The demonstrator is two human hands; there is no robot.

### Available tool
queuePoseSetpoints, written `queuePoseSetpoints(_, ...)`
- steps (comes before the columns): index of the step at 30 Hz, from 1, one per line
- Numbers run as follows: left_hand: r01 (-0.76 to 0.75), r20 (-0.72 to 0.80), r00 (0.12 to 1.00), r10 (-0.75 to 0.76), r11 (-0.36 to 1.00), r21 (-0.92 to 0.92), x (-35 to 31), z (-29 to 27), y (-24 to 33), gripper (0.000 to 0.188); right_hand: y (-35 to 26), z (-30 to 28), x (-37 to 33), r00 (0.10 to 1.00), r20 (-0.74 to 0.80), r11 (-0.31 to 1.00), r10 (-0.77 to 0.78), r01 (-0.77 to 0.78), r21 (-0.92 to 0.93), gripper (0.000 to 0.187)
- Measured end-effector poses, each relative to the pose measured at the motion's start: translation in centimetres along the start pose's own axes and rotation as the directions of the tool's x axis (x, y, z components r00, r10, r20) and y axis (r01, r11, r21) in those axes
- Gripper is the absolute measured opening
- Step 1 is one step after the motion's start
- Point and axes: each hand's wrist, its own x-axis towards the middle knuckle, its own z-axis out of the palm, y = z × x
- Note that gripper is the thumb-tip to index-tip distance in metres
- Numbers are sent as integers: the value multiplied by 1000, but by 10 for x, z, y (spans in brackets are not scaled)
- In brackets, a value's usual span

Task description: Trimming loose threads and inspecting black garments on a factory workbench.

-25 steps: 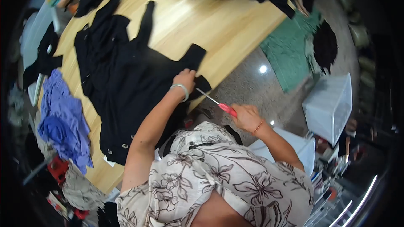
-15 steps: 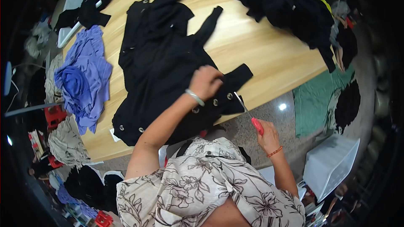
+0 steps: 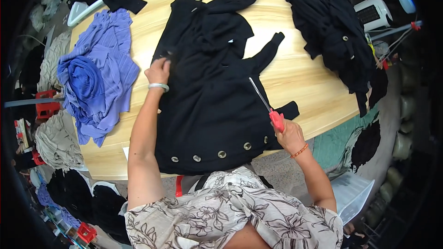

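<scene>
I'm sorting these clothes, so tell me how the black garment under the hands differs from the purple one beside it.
The black garment is spread flat on the table; the purple garment lies bunched and crumpled. The black one shows round metal buttons along its hem; the purple one shows none. The left hand touches the black one; nothing touches the purple. Both lie on the table.

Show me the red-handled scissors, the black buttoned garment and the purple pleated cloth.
red-handled scissors (image 3: 276,119), head view, on the red handle.
black buttoned garment (image 3: 207,110), head view, mid-body fabric.
purple pleated cloth (image 3: 94,80), head view, middle folds.
</scene>
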Motion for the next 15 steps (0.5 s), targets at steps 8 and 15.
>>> queuePoseSetpoints(8,389,-398,768,-502,859,-333,58,-120,-153,34,-65,13,100,979,-92,978,-180,188,92,10)
queuePoseSetpoints(15,-286,31,958,284,955,78,-35,-90,-35,67,-96,56,157,964,-14,964,-267,267,1,14)
